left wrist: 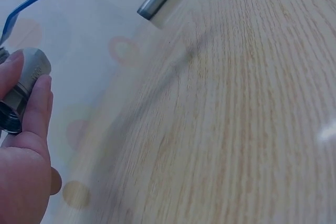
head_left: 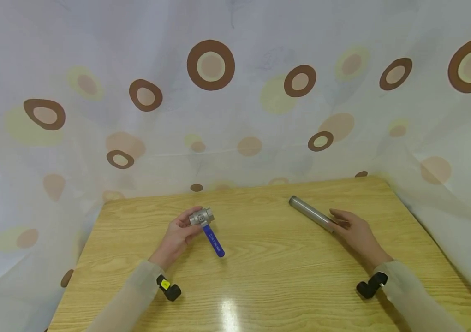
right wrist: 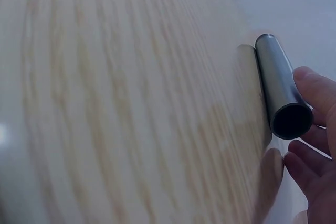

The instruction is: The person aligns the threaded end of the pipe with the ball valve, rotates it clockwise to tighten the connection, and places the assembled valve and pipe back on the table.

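Note:
My left hand (head_left: 178, 234) holds a metal ball valve (head_left: 202, 216) by its body, over the left part of the table. The valve's blue lever handle (head_left: 213, 240) points toward me and to the right. In the left wrist view, thumb and fingers lie on either side of the valve body (left wrist: 35, 66). On the right, a grey metal pipe (head_left: 310, 213) slants away to the left, and my right hand (head_left: 360, 235) grips its near end. In the right wrist view the thumb lies against the pipe (right wrist: 278, 77), fingers on its other side. Whether the pipe touches the table, I cannot tell.
A light wood-grain table (head_left: 260, 267) spans the space below both hands. White sheeting with brown and beige circles (head_left: 235, 115) hangs at the back and sides. Each wrist bears a small black camera (head_left: 371, 285).

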Tool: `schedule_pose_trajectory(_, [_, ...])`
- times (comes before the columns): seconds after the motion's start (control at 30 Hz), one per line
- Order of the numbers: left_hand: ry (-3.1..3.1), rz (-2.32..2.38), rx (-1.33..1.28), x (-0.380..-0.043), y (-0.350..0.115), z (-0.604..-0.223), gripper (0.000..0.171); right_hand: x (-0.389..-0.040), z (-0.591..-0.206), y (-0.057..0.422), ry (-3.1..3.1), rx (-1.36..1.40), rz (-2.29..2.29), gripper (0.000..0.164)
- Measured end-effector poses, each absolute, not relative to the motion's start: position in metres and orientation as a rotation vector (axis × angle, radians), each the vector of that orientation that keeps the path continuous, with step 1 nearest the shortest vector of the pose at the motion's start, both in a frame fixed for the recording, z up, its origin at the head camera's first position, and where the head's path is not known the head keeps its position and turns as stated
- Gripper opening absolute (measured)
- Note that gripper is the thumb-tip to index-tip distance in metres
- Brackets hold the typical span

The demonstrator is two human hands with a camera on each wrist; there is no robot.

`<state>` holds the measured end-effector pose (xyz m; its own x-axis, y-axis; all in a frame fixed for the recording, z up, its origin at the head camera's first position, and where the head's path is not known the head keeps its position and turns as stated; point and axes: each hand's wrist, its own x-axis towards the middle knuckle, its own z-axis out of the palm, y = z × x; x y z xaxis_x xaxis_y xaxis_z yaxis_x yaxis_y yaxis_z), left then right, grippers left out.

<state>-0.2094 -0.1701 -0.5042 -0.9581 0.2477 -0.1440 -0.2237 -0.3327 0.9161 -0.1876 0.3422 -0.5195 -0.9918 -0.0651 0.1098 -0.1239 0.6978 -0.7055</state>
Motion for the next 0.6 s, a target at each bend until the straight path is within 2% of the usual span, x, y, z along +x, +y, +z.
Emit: schedule_pose_trajectory(0.6, [1.604, 2.326, 0.067, -0.2086, -0.1657, -0.5051, 0.059, -0.1964, -0.5285, 0.3321, -2.871, 0.222, 1.091, 0.059])
